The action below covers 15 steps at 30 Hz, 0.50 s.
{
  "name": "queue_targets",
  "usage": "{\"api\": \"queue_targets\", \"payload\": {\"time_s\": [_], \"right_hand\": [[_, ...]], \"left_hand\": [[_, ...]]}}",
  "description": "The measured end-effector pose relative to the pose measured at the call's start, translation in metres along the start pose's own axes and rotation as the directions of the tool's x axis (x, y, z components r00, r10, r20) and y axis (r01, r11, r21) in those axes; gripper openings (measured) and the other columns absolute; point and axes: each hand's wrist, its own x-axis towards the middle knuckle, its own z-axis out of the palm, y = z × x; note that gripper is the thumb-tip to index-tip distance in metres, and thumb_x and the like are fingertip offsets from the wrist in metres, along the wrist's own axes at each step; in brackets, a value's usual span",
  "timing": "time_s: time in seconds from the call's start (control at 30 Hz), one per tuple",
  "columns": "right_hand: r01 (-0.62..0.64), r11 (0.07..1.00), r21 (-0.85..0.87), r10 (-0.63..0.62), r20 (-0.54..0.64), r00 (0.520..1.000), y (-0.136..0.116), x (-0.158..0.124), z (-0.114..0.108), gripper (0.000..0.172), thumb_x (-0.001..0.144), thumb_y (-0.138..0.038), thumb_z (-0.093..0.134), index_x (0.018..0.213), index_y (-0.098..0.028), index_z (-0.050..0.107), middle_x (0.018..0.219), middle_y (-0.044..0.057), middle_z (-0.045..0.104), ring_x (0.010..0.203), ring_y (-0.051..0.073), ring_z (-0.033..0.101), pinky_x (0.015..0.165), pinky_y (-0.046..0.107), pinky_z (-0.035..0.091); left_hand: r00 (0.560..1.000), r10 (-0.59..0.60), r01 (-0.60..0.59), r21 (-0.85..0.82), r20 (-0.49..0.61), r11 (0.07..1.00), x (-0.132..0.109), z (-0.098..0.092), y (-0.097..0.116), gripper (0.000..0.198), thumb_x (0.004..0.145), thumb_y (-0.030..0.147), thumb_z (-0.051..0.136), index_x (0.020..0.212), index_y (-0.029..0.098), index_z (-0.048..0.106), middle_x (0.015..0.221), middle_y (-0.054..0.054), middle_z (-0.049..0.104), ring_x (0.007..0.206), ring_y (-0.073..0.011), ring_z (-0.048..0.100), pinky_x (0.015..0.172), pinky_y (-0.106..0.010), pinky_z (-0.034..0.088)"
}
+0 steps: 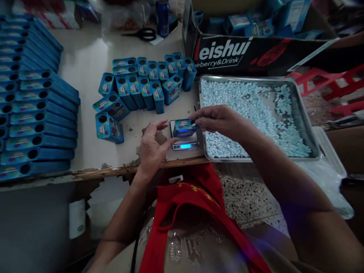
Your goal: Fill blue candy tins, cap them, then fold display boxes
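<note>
Dim workroom, with a pale, flat tabletop [82, 49] chipped to bare wood along the near edge. Set close to that edge, probably for short reach and easy reading, a slim silvery digital scale [184, 142] with a glowing blue screen. On its platform, a glossy blue box [183, 129] with printed lettering, likely resting there for weighing. Left of it, the bare left hand [153, 148], fingers spread and curved, thumb close to the scale, perhaps to steady. At the box's right end, the bare right hand [217, 119], fingertips drawn near one another; cannot tell whether pinching a pellet or only touching the box. Just right, perhaps for easy dipping, a shallow, shiny metal tray [260, 160], strewn with smooth pale-blue pellets [239, 98], thinning to bare metal farther right. Beyond the scale, a loose cluster of upright blue boxes [145, 90] with round dark holes on top, apart from tight ranks of similar boxes [47, 129] at far left, probably to keep groups distinct. Behind the tray, a stiff black cardboard carton [227, 55].
</note>
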Motion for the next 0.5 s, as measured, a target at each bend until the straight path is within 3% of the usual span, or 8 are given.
{"api": "queue_targets", "payload": {"time_s": [0.07,0.17,0.23,0.27,0.33,0.4,0.5], "right_hand": [[0.019,0.998,0.059,-0.017,-0.033,0.999,0.001,0.002,-0.003,0.016,0.089,-0.035,0.081,0.101,-0.023,0.081,0.066,-0.003,0.059,0.057,0.011,0.046,0.052,0.027,0.035],[0.054,0.959,0.279,-0.008,-0.163,0.987,0.009,0.013,-0.015,0.018,0.083,-0.034,0.082,0.098,-0.023,0.082,0.071,-0.001,0.064,0.057,0.009,0.046,0.049,0.024,0.032],[0.066,0.909,0.411,0.036,-0.236,0.971,0.017,0.028,-0.023,0.021,0.074,-0.030,0.084,0.093,-0.022,0.082,0.076,-0.001,0.067,0.058,0.008,0.047,0.049,0.022,0.031],[0.068,0.892,0.446,0.053,-0.253,0.966,0.021,0.036,-0.024,0.023,0.069,-0.028,0.084,0.091,-0.022,0.082,0.074,-0.002,0.065,0.058,0.007,0.046,0.048,0.021,0.030],[0.066,0.895,0.442,0.050,-0.246,0.968,0.026,0.054,-0.019,0.023,0.067,-0.030,0.085,0.088,-0.023,0.082,0.064,-0.005,0.056,0.054,0.008,0.039,0.047,0.023,0.025],[0.088,0.933,0.350,-0.017,-0.201,0.979,0.025,0.070,0.000,0.022,0.073,-0.037,0.085,0.089,-0.023,0.082,0.059,-0.006,0.049,0.052,0.009,0.031,0.047,0.026,0.022],[0.241,0.962,0.128,-0.232,-0.079,0.969,0.010,0.085,0.050,0.024,0.087,-0.044,0.075,0.096,-0.022,0.080,0.069,-0.002,0.062,0.058,0.012,0.043,0.055,0.028,0.032]], "left_hand": [[0.994,0.093,-0.101,0.127,0.061,0.987,0.009,0.012,0.009,0.063,0.079,0.041,0.097,0.132,0.025,0.068,0.133,-0.011,0.074,0.130,-0.0344,0.069,0.116,-0.054,0.054],[0.938,0.171,-0.256,0.268,0.302,0.929,0.027,0.027,0.029,0.047,0.077,0.029,0.097,0.118,0.028,0.073,0.124,-0.009,0.077,0.124,-0.0356,0.072,0.111,-0.051,0.059],[0.906,0.173,-0.301,0.299,0.386,0.906,0.043,0.022,0.042,0.039,0.080,0.021,0.094,0.112,0.030,0.075,0.113,-0.006,0.078,0.115,-0.0321,0.075,0.101,-0.044,0.064],[0.913,0.176,-0.300,0.316,0.368,0.900,0.053,0.011,0.047,0.039,0.081,0.018,0.093,0.112,0.030,0.074,0.112,-0.005,0.078,0.112,-0.0310,0.076,0.098,-0.043,0.064],[0.954,0.187,-0.263,0.359,0.233,0.895,0.080,-0.027,0.053,0.043,0.079,0.018,0.094,0.115,0.027,0.073,0.115,-0.004,0.077,0.113,-0.0306,0.075,0.100,-0.044,0.064],[0.978,0.193,-0.209,0.408,0.081,0.889,0.116,-0.082,0.054,0.047,0.076,0.017,0.097,0.115,0.022,0.071,0.118,-0.003,0.076,0.115,-0.0300,0.075,0.106,-0.046,0.061],[0.991,0.092,-0.017,0.589,-0.098,0.808,0.177,-0.169,0.045,0.050,0.075,0.017,0.097,0.116,0.015,0.068,0.117,-0.004,0.075,0.123,-0.0304,0.073,0.117,-0.049,0.053]]}}
